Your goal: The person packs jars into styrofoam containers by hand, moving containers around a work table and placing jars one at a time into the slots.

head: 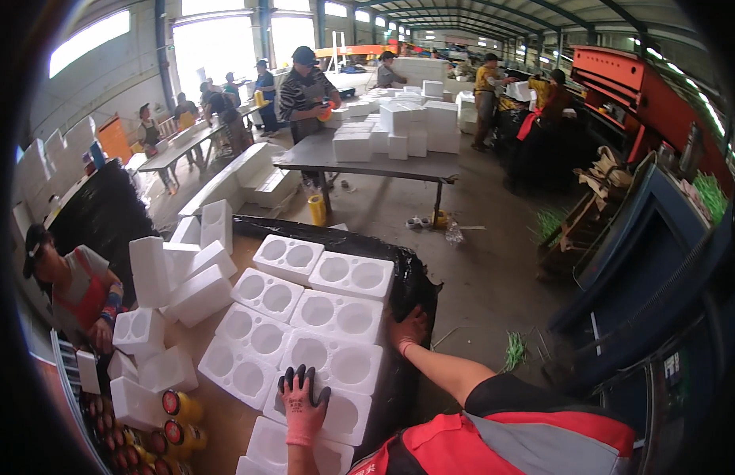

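Observation:
My left hand (302, 407), in a pink work glove with dark fingertips, lies with fingers spread on a white foam block (347, 415). Round recesses are sunk into the tops of several such blocks, which stand side by side in two rough rows. At the right side of the rows is my right hand (409, 329), also gloved, beside a foam block (338, 316) and against the black plastic film (397, 380) along the table edge. Its dark fingertips blend into the film, and I see nothing held in it.
Loose foam blocks (195, 291) lie heaped left of the rows. Yellow containers with red-and-black tops (180, 407) stand at the lower left. A co-worker (82, 291) works at the left side. Ahead, a metal table (367, 160) bears stacked white blocks. A dark blue metal frame (635, 237) stands right.

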Available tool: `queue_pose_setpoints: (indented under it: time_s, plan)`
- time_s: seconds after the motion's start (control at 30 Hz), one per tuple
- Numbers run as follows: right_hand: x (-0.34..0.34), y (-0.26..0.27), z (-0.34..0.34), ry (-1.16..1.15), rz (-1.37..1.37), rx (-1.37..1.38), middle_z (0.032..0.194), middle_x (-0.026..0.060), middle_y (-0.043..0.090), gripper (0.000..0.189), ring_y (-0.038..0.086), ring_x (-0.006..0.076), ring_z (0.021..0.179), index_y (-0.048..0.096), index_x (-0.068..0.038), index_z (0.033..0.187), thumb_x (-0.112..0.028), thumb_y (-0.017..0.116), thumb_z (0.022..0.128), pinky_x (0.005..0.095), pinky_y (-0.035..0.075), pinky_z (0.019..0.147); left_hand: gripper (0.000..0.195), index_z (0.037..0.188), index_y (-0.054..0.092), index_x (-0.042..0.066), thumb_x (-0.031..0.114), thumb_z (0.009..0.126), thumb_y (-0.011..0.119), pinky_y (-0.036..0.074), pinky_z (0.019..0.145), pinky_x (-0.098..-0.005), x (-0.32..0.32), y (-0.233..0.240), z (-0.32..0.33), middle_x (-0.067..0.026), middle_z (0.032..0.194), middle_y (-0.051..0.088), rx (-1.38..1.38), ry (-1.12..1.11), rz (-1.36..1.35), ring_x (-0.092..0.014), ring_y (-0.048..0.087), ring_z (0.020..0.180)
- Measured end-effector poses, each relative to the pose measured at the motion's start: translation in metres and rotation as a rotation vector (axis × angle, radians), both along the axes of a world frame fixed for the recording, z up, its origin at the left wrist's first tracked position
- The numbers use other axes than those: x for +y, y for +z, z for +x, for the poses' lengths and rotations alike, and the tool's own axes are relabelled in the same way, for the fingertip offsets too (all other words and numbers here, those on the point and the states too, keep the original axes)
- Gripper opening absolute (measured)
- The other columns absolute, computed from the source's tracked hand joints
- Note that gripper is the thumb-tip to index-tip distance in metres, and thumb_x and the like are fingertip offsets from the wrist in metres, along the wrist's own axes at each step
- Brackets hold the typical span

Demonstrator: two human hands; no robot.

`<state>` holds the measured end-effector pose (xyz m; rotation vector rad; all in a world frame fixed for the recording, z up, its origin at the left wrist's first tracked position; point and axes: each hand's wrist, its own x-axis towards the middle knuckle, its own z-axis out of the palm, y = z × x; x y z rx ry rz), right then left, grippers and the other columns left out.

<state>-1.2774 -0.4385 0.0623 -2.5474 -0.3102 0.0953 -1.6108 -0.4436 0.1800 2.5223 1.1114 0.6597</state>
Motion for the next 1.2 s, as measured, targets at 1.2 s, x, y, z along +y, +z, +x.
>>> queue_pose_setpoints:
  time_s: [1.2]
  plan:
    - [0.008, -0.035, 0.032, 0.054, -0.01, -0.081, 0.143, 0.032, 0.046, 0.112, 0.053, 0.0479, 0.128, 0.025, -0.005, 0.156, -0.076, 0.064, 0.079, 0.0531, 0.047, 0.104, 0.061, 0.146, 0.05, 0.009, 0.04, 0.095, 0.063, 0.027, 0.12, -0.054, 0.001, -0.021, -0.014, -0.0169, 0.151, 0.046, 0.004, 0.031, 0.05, -0.04, 0.041, 0.139]
